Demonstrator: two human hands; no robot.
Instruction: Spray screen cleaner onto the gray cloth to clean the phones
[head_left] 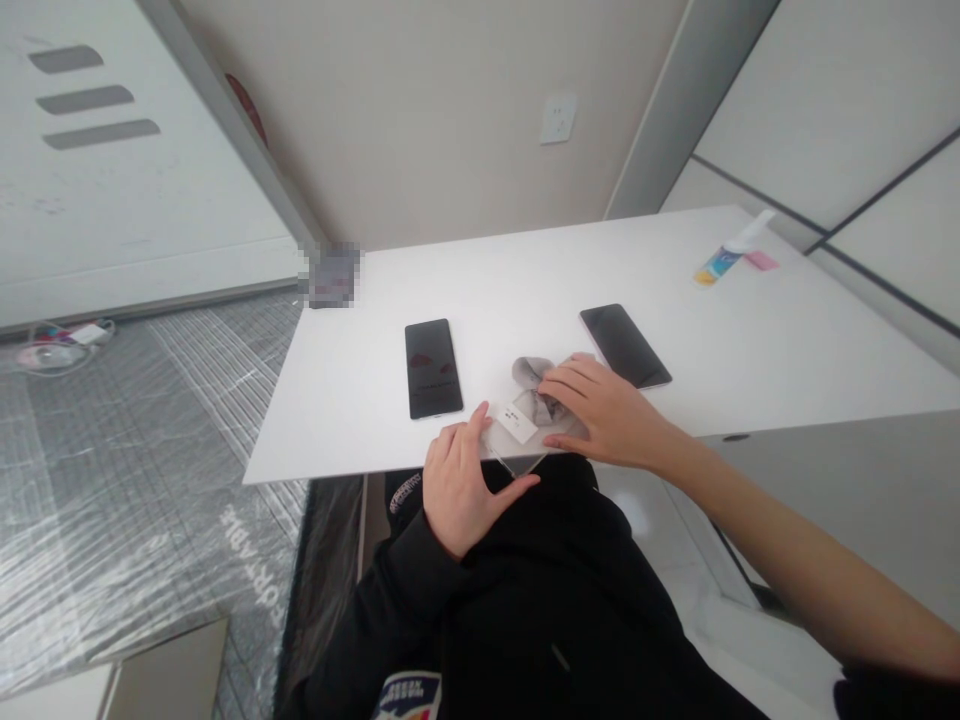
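Observation:
A white table (pixel 525 270) carries two dark phones lying flat: the left phone (pixel 432 367) and the right phone (pixel 624 345). Between them, at the near edge, lies a third flat device (pixel 517 458) with a grey cloth (pixel 534 385) and a white tag (pixel 517 421) on it. My left hand (pixel 461 485) grips the device's near left corner at the table edge, fingers curled round it. My right hand (pixel 600 410) presses the grey cloth down onto the device, fingers close together.
A small spray bottle (pixel 731 252) and a pink object (pixel 761 260) lie at the table's far right. A wall socket (pixel 558 118) sits above the table. Plastic-covered floor (pixel 135 450) stretches to the left. A blurred object (pixel 330 273) sits at the far left corner.

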